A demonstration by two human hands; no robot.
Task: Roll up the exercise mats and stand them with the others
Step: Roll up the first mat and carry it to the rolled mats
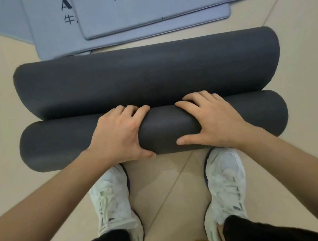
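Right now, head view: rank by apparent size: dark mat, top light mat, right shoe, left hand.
1. dark mat
2. top light mat, cropped by the frame
3. right shoe, left hand: alike, hand nearer, unranked

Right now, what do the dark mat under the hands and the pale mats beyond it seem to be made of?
Dark mat: likely soft foam, matte charcoal; it curls into a thick roll without shine. Pale mats: probably foam too, blue-grey, finely textured face, thick rounded edges, dark print. Look alone leaves both open.
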